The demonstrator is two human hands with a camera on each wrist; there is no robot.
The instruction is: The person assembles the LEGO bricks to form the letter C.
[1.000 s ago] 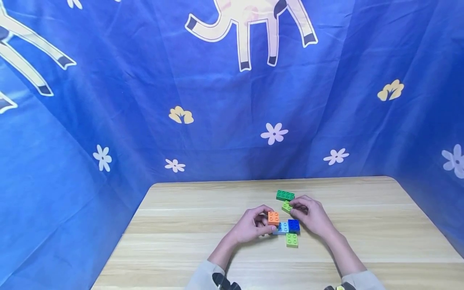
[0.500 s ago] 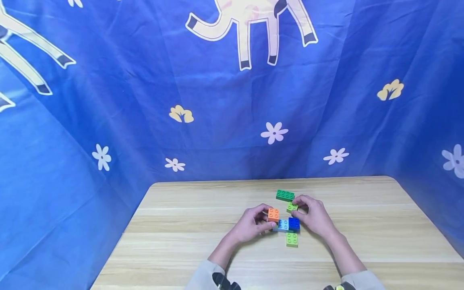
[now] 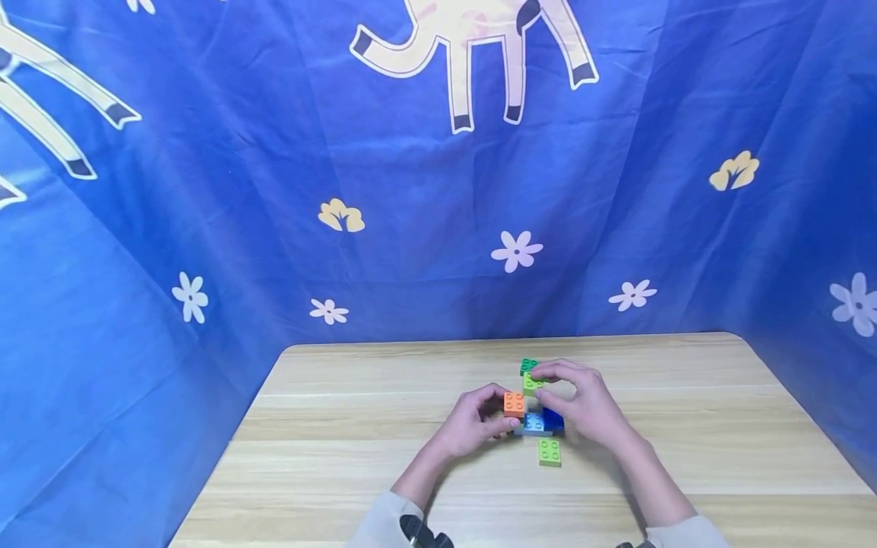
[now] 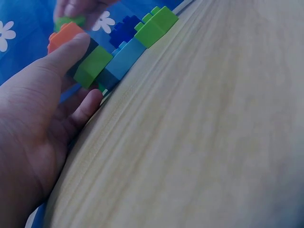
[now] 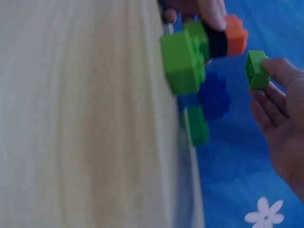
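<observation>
Lime-green brick [image 5: 259, 73] pinched between thumb and fingers of the right grip [image 3: 582, 392], clear of the bench [image 3: 342, 472] and apart from the stack in the right wrist view. Compared with half a second ago: brick and right grip have shifted left and now sit just beyond the orange brick [image 3: 514, 404]; left grip [image 3: 473, 422] nearly unmoved. Judgement: carried piece and steadied stack are now near each other, so both grips work at one spot; no join made yet.

Left grip pinches the stack: orange brick on top, dark layer [image 5: 216, 42], then green layer [image 4: 94, 64]. Outward: light blue brick [image 3: 534, 423] low beside it; dark blue brick [image 3: 552, 418] partly behind the right fingers; second lime brick [image 3: 550, 452] on the near side, contact unclear; dark green brick [image 3: 528, 366] farthest back, partly covered.
</observation>
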